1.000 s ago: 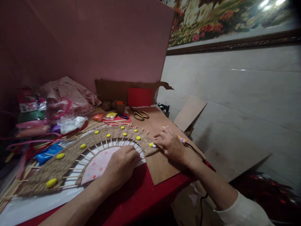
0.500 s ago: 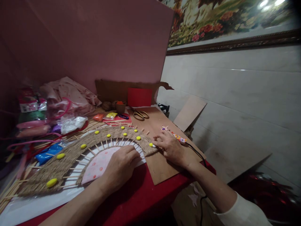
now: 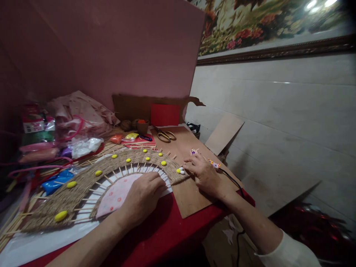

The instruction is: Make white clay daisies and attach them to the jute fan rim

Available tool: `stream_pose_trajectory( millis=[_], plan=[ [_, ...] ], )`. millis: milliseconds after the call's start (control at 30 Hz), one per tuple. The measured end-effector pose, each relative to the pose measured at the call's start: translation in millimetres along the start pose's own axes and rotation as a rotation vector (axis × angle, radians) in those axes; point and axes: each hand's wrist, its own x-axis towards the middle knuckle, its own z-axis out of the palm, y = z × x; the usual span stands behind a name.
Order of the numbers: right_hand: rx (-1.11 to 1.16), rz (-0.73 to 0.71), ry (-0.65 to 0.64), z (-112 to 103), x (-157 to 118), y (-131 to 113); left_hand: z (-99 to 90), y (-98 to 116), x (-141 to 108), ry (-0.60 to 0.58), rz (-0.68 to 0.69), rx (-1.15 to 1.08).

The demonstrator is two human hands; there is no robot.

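Note:
A curved, fan-shaped twine weaving [image 3: 111, 167] on thin wooden sticks lies flat, dotted with several yellow oval pieces [image 3: 98, 172]. Inside its arc is a half-round patch of pink patterned cloth [image 3: 115, 196]. My left hand [image 3: 147, 193] rests over the cloth and the right-hand inner sticks, fingers curled closed on the fan, their tips hidden. At the fan's right end, my right hand [image 3: 204, 174] has bent fingers drawn together. Its fingertips are beside small white oval pieces [image 3: 182, 171] next to a yellow one. Whether something is between them is hidden.
Behind the fan lie gold-handled scissors [image 3: 167, 137] on a brown board [image 3: 191, 202]. A flower-patterned tool [image 3: 214, 163] with a black cord is beyond my right hand. Bagged coloured material [image 3: 57, 181] and loose sticks crowd the left. Red cloth [image 3: 155, 230] covers the front edge.
My right hand has drawn back slightly to the right, uncovering more white beside the yellow piece at the fan's right end. My left hand stays in place.

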Motion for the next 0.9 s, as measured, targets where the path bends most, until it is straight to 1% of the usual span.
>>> stream_pose_trajectory(
  millis=[267, 433, 600, 900],
  plan=[
    [0.016, -0.006, -0.009, 1.4, -0.8, 0.7, -0.5, 1.5, -1.1, 0.005, -0.001, 0.018],
    [-0.013, 0.009, 0.029, -2.0, 2.3, -0.5, -0.1, 0.8, -1.0, 0.011, 0.003, 0.013],
    [0.009, -0.029, -0.006, 0.6, 3.4, -5.1, -0.5, 1.5, 0.1, 0.007, 0.005, 0.025],
    [0.029, -0.012, 0.046, 0.3, 4.4, -4.1, -1.8, 2.7, 0.1, 0.006, -0.001, 0.017]
  ],
)
